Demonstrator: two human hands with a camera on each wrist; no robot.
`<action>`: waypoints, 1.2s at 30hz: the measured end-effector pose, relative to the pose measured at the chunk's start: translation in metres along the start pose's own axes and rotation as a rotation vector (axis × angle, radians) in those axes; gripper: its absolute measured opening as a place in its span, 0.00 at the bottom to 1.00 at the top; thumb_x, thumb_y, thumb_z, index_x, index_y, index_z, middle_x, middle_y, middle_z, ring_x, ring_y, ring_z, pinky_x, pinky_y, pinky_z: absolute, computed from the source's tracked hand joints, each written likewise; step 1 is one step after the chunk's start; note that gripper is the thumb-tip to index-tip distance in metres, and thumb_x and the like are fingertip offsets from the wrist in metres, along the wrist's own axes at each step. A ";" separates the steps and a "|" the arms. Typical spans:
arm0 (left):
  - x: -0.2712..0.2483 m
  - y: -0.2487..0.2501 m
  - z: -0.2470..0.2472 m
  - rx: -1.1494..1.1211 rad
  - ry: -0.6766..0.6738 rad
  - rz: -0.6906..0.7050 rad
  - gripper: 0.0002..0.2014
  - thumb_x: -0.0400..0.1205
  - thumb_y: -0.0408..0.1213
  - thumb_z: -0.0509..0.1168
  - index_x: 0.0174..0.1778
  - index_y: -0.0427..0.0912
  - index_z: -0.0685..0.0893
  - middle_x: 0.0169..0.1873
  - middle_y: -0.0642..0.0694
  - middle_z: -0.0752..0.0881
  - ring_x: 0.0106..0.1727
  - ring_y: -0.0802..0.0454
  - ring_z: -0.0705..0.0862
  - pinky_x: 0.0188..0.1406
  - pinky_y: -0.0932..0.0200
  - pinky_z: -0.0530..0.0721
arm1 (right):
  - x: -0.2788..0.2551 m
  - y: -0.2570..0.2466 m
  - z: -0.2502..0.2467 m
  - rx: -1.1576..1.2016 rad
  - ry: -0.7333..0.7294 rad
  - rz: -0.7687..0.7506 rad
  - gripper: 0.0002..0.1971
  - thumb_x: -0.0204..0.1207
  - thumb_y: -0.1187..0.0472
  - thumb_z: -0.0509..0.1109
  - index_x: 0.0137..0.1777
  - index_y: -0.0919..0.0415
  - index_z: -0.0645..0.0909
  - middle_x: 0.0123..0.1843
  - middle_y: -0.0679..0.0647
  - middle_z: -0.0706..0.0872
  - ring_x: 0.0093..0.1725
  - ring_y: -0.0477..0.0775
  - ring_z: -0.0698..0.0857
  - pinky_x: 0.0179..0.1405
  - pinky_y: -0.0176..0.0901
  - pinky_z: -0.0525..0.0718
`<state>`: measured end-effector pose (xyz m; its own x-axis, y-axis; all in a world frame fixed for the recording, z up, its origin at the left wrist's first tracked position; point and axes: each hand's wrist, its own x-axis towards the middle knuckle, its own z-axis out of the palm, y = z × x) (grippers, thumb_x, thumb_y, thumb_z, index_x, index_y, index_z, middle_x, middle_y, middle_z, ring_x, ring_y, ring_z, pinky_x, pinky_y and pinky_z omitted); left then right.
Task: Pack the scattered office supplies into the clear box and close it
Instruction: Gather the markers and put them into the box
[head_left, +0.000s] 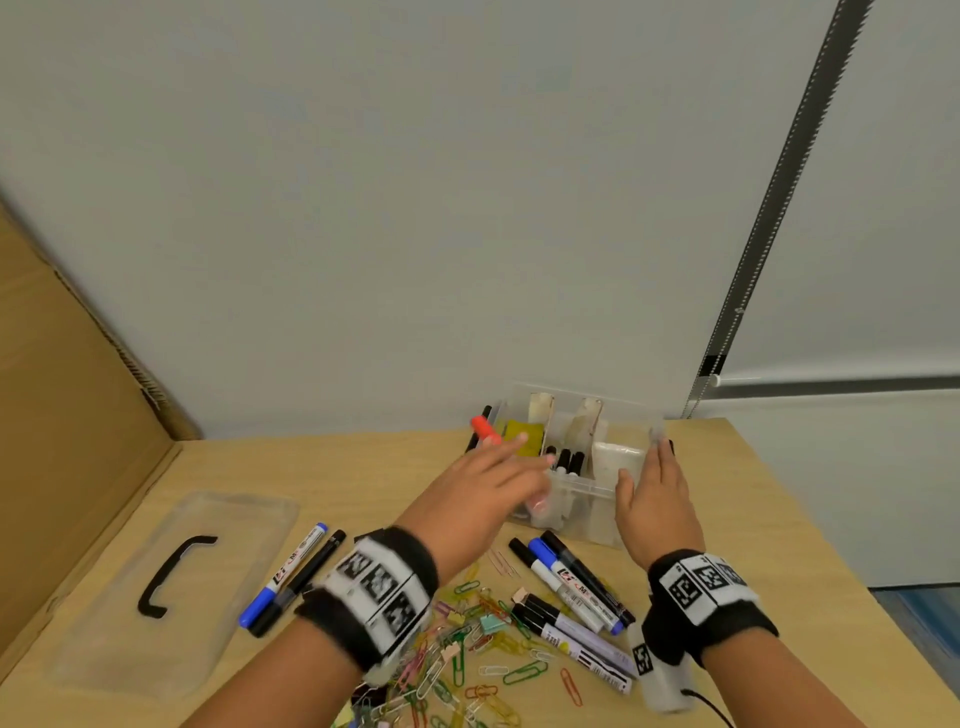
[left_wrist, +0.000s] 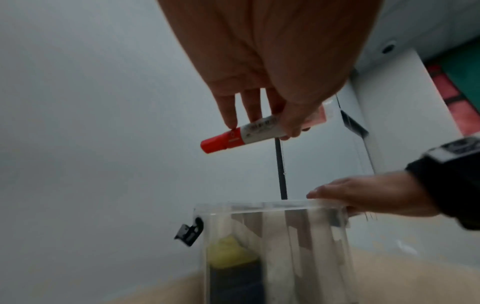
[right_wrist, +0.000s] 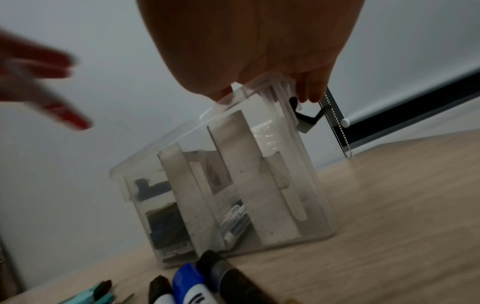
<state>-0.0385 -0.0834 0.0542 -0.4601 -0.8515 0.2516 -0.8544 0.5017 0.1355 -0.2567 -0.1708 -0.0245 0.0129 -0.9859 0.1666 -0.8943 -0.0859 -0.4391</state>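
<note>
One red marker (left_wrist: 249, 133) in left hand (head_left: 483, 488); right hand (head_left: 655, 499) grips box (head_left: 587, 525).

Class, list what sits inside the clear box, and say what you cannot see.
Inside the clear box: two dividers, a yellow item on the left, black-capped markers in the middle, something white on the right. The left hand covers its near-left corner.
</note>
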 end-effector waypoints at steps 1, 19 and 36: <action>0.017 0.000 0.002 0.042 -0.003 0.045 0.23 0.80 0.28 0.62 0.69 0.53 0.73 0.80 0.56 0.65 0.83 0.53 0.54 0.82 0.51 0.52 | 0.001 0.000 0.001 -0.003 0.008 0.004 0.32 0.85 0.49 0.46 0.83 0.65 0.47 0.86 0.57 0.45 0.85 0.55 0.49 0.83 0.51 0.57; 0.095 -0.033 0.048 0.162 -0.124 -0.031 0.24 0.80 0.30 0.64 0.72 0.49 0.74 0.77 0.48 0.69 0.79 0.46 0.65 0.80 0.48 0.61 | -0.001 0.006 0.007 -0.022 0.083 -0.035 0.31 0.84 0.49 0.46 0.82 0.68 0.53 0.85 0.62 0.51 0.84 0.59 0.54 0.82 0.50 0.59; 0.008 0.033 0.113 0.057 -0.426 0.010 0.16 0.85 0.33 0.56 0.68 0.44 0.77 0.61 0.42 0.79 0.63 0.41 0.76 0.57 0.45 0.76 | -0.052 0.021 0.003 -0.033 -0.174 -0.290 0.03 0.78 0.55 0.63 0.49 0.48 0.71 0.43 0.44 0.77 0.40 0.45 0.78 0.36 0.37 0.78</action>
<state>-0.0977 -0.0911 -0.0471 -0.5173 -0.8393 -0.1672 -0.8556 0.5115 0.0792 -0.2746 -0.1219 -0.0448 0.3421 -0.9312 0.1261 -0.8563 -0.3642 -0.3662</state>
